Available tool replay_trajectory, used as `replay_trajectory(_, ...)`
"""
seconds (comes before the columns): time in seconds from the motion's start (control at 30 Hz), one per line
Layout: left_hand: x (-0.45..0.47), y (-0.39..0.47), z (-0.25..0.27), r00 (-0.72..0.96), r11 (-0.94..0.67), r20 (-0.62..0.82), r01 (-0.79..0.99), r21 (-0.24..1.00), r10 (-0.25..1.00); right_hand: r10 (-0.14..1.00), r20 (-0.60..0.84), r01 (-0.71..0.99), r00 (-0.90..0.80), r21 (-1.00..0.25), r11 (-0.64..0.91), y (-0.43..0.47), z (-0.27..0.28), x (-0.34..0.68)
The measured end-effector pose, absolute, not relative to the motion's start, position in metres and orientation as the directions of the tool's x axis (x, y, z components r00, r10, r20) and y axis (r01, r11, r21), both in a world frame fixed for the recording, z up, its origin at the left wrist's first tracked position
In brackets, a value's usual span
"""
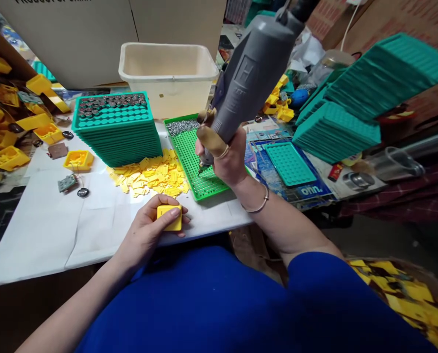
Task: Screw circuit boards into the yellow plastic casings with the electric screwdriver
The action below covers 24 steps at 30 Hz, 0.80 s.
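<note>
My left hand (150, 223) grips a small yellow plastic case (171, 223) at the table's front edge, thumb across its top. In my right hand (233, 159) is a grey electric screwdriver (253, 73), pointing down and to the left; finger covers (212, 141) sit on some of the fingers. The driver's bit is over a green perforated tray (207, 189), but whether it touches the tray or carries a screw I cannot tell. Small silver screws (184, 127) are heaped at the tray's far end. Loose flat yellow plastic pieces (152, 174) lie in a pile left of the tray.
Stacked teal trays (119, 139) hold dark round parts on top. Behind them stands a white bin (167, 100). More teal trays (373, 93) lean at the right, near a single teal tray (290, 164). Yellow cases with wires (78, 160) lie left; a basket of yellow parts (406, 294) is lower right.
</note>
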<state>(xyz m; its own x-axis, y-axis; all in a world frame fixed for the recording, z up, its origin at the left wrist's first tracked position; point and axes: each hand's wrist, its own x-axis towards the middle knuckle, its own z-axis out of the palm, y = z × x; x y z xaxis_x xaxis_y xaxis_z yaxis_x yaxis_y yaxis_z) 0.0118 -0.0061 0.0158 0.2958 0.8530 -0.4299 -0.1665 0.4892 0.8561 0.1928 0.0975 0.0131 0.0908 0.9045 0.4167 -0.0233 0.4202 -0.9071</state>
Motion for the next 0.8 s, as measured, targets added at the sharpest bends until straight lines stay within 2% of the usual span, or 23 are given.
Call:
replay_trajectory(0.27, 0.008, -0.004, 0.012, 0.33, 0.493, -0.418, -0.188, 0.85, 0.846, 0.927, 0.362, 0.121, 0.093, -0.929, 0.351, 0.094, 0.013, 0.193)
replay_trajectory(0.4, 0.007, 0.0, 0.007, 0.368, 0.512, -0.404, -0.266, 0.817, 0.837, 0.935, 0.34, 0.156, 0.097, -0.933, 0.323, 0.094, 0.015, 0.193)
replay_trajectory(0.5, 0.006, 0.001, 0.003, 0.377, 0.532, -0.407, -0.339, 0.776, 0.832, 0.919, 0.38, 0.092, 0.101, -0.924, 0.372, 0.092, 0.026, 0.191)
replay_trajectory(0.6, 0.007, 0.001, 0.002, 0.375, 0.54, -0.411, -0.364, 0.759, 0.831, 0.881, 0.461, -0.077, 0.107, -0.879, 0.47, 0.082, 0.044, 0.184)
replay_trajectory(0.67, 0.007, 0.001, 0.001, 0.379, 0.537, -0.405, -0.368, 0.759, 0.832, 0.878, 0.471, -0.163, 0.087, -0.863, 0.479, 0.071, 0.055, 0.177)
replay_trajectory(0.73, 0.007, 0.0, 0.001, 0.38, 0.532, -0.398, -0.374, 0.76, 0.835, 0.89, 0.454, -0.172, 0.042, -0.874, 0.454, 0.058, 0.06, 0.169)
replay_trajectory(0.8, 0.007, 0.0, 0.0, 0.38, 0.528, -0.392, -0.383, 0.758, 0.838, 0.891, 0.453, -0.1, 0.0, -0.887, 0.451, 0.048, 0.06, 0.162)
